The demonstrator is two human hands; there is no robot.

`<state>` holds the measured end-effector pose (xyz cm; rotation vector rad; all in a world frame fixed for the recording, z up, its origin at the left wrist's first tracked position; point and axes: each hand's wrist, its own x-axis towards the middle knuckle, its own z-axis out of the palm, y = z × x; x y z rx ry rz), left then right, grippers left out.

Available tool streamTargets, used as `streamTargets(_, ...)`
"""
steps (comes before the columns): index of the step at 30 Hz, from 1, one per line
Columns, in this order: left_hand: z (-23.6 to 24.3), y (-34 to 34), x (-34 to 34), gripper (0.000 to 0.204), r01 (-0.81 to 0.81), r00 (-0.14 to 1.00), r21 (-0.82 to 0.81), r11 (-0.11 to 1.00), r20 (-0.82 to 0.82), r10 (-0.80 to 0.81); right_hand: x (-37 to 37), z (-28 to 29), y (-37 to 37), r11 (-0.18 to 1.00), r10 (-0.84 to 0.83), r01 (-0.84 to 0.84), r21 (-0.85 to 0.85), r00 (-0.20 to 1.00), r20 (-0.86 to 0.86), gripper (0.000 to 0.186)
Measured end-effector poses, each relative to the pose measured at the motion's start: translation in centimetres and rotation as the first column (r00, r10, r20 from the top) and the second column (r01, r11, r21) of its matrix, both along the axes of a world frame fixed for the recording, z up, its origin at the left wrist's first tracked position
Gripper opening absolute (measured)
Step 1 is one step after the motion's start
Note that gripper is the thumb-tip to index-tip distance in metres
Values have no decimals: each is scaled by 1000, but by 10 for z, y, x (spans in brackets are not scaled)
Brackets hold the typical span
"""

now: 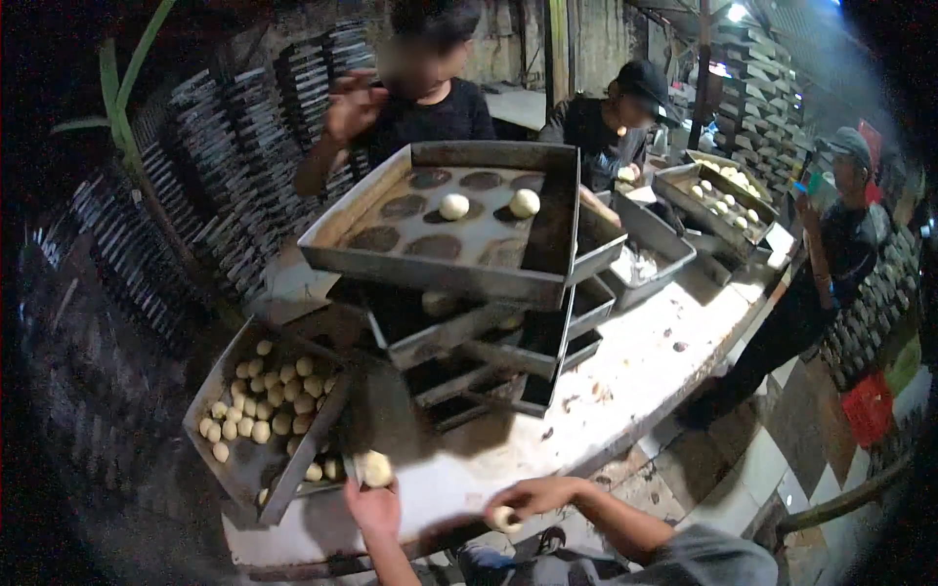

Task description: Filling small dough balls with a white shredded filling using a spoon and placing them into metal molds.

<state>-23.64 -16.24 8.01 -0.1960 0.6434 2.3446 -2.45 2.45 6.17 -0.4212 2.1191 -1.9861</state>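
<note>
My left hand (375, 508) is palm up above the table's near edge, its fingers curled around a pale dough ball (374, 469). To its right, my right hand (535, 495) is closed on another dough ball (505, 519), which shows under the fingers. Beside my left hand stands a deep metal tray (283, 488) with several dough balls (262, 430) heaped in it. Ahead of both hands rises a crooked stack of metal trays. The top tray (430, 283) has dark round marks on its bottom and two dough balls (489, 204) lying apart.
The white table (625, 361) runs away to the right, strewn with crumbs. Two people (430, 107) (616, 122) are across it, and a third person (845, 225) stands at the right. Farther trays (718, 210) hold more dough balls. A red crate (867, 408) sits on the tiled floor.
</note>
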Motion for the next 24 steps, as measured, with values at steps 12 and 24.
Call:
streamTargets(12,-64,175,165,54,996,64,80,45,-248,-967,-19,294,173,337,-543,919,203,366,-756,39)
streamTargets(24,-71,291,235,46,999,-45,-15,-44,-480,-876,2,314,233,317,-326,844,433,525,-786,51)
